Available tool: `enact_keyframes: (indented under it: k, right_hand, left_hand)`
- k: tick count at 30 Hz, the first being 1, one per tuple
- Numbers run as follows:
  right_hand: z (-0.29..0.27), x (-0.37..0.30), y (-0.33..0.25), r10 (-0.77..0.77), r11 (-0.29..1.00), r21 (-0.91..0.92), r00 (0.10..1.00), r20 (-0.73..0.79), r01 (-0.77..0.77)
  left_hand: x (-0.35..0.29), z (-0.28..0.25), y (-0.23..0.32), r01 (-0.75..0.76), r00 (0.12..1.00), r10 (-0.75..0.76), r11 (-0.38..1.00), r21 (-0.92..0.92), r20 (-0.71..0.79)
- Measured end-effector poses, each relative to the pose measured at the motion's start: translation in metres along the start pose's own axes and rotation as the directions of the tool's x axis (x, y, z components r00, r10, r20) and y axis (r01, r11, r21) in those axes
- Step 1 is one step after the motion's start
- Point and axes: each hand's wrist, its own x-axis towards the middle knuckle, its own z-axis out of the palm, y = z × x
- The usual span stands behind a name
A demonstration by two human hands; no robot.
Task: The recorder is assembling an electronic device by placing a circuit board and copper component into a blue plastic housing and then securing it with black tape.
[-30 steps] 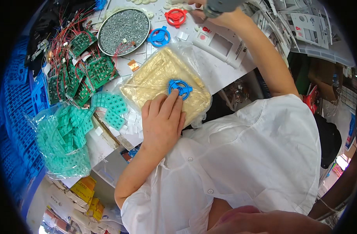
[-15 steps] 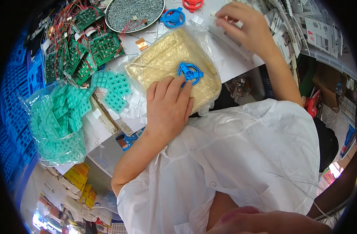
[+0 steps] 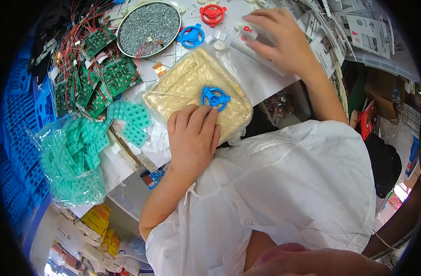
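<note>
My left hand lies flat, fingers outstretched, on a yellowish block wrapped in clear plastic. Its fingertips touch the lower edge of a blue toy steering wheel lying on that block. Above the white surface at the upper right, my right hand has its thumb and fingers apart. Close to its fingertips is a small white piece with red parts. A white round piece sits just past the block. Farther back are a second blue wheel and a red one.
A round metal tray of screws stands at the back, beside green circuit boards with red wires. Teal rubber keypads fill a clear bag at the left. White plastic panels are stacked at the right.
My right hand has spread its fingers; a small pale bit at its fingertips before no longer shows there. The white round piece beyond the block now shows. The whole view has shifted slightly.
</note>
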Motion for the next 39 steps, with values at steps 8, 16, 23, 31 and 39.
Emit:
enact_keyframes:
  k: [8, 16, 23, 31, 39]
  right_hand:
    - [0.007, -0.047, 0.045, 0.080, 0.988, -0.143, 0.990, 0.118, -0.063]
    - [0.002, -0.021, 0.061, 0.161, 0.987, -0.027, 0.969, 0.187, -0.159]
    - [-0.008, 0.006, 0.072, 0.306, 0.936, 0.111, 0.930, 0.205, -0.333]
    - [-0.017, -0.005, 0.103, 0.398, 0.784, 0.456, 0.905, 0.151, -0.421]
    - [-0.015, -0.016, 0.099, 0.540, 0.417, 0.871, 0.842, -0.010, -0.258]
  left_hand:
    - [0.005, -0.017, -0.004, 0.016, 0.994, -0.002, 0.992, -0.127, 0.113]
    - [0.040, -0.169, -0.089, 0.083, 0.958, -0.053, 0.992, 0.095, -0.282]
    - [0.039, -0.290, -0.297, 0.552, 0.679, -0.734, 0.489, 0.676, -0.023]
    - [0.072, -0.250, -0.269, 0.418, 0.628, -0.772, 0.439, 0.795, 0.097]
    - [0.064, -0.360, -0.312, 0.537, 0.700, -0.368, 0.836, 0.111, -0.612]
